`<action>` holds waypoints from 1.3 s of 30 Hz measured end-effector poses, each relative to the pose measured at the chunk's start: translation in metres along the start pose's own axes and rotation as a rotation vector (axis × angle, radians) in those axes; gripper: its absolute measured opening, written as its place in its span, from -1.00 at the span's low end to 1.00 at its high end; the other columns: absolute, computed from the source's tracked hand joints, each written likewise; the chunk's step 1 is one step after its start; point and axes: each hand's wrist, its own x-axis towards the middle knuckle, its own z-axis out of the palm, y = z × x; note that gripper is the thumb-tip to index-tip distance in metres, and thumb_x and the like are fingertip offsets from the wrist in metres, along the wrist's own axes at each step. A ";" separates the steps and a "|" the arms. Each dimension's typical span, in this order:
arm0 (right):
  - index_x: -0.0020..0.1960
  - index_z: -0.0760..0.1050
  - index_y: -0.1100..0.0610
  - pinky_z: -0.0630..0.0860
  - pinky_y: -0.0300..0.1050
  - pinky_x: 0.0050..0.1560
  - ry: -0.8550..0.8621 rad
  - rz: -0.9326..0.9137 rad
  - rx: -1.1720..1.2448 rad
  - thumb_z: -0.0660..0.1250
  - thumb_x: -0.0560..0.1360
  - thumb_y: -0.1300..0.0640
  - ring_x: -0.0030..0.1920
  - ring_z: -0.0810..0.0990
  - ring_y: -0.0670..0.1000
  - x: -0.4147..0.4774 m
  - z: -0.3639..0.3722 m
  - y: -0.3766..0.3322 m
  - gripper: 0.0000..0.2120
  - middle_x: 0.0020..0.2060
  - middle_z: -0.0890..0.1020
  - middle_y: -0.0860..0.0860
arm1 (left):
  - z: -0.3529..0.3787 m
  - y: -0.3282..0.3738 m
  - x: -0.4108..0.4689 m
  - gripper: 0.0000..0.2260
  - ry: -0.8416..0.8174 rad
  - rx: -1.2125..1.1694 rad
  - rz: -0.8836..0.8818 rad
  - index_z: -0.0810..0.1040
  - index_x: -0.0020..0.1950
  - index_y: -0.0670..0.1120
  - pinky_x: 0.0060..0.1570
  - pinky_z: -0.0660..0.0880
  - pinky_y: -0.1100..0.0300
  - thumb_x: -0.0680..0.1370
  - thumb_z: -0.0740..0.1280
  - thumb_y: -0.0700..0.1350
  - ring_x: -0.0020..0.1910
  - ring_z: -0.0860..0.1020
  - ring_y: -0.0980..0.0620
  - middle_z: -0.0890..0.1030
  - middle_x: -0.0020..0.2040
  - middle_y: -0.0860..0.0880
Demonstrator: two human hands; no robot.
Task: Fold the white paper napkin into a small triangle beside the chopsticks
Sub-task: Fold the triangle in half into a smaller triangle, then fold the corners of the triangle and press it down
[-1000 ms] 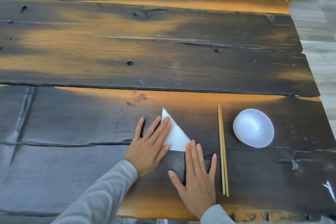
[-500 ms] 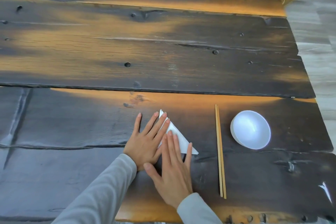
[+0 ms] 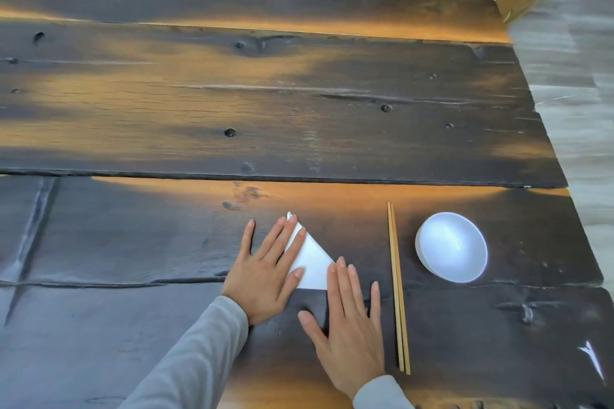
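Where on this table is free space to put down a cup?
Free: the far planks beyond the napkin, and the near plank left of the left hand. Crowded: the strip holding the right hand, chopsticks and bowl.

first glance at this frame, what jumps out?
The white napkin, already folded into a triangle, stands out against the dark plank table near its front edge. The left hand lies flat on its left side, and the right hand rests flat with fingertips at its lower right corner. Just right of the hands lie the chopsticks, then a white bowl.
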 end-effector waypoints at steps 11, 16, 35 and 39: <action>0.65 0.04 0.15 -0.32 0.13 0.53 -0.088 -0.033 0.031 0.04 0.59 -0.33 0.63 -0.10 0.07 0.004 -0.018 -0.004 -0.19 0.66 0.01 0.06 | -0.002 -0.002 -0.002 -0.42 0.075 -0.026 0.038 0.00 0.64 -0.05 0.49 0.08 -0.36 0.67 -0.08 0.17 0.63 0.00 -0.10 0.01 0.65 -0.15; 0.62 0.14 0.08 0.12 -0.08 0.52 0.031 0.099 0.321 0.19 0.63 -0.19 0.55 0.17 0.03 0.017 -0.040 0.001 -0.34 0.56 0.27 0.02 | 0.006 0.004 -0.012 -0.49 0.329 -0.039 0.101 0.35 0.53 -0.17 0.46 0.22 -0.28 0.66 0.14 0.09 0.55 0.28 -0.15 0.31 0.56 -0.18; 0.11 0.49 0.06 0.63 0.00 0.09 -0.096 0.414 0.369 0.44 0.52 -0.11 0.07 0.58 0.06 0.040 -0.051 -0.004 -0.70 0.05 0.61 0.04 | 0.037 0.034 -0.054 -0.59 0.453 -0.201 0.082 0.44 0.46 -0.06 0.39 0.34 -0.12 0.60 0.30 -0.05 0.41 0.45 -0.05 0.51 0.33 -0.01; 0.12 0.52 0.06 0.60 -0.01 0.13 -0.092 0.434 0.356 0.40 0.53 -0.11 0.13 0.52 0.09 0.038 -0.050 -0.007 -0.70 0.10 0.51 0.07 | 0.040 0.034 -0.054 -0.61 0.457 -0.194 0.079 0.45 0.44 -0.05 0.44 0.27 -0.12 0.61 0.28 -0.04 0.45 0.41 -0.04 0.49 0.34 -0.02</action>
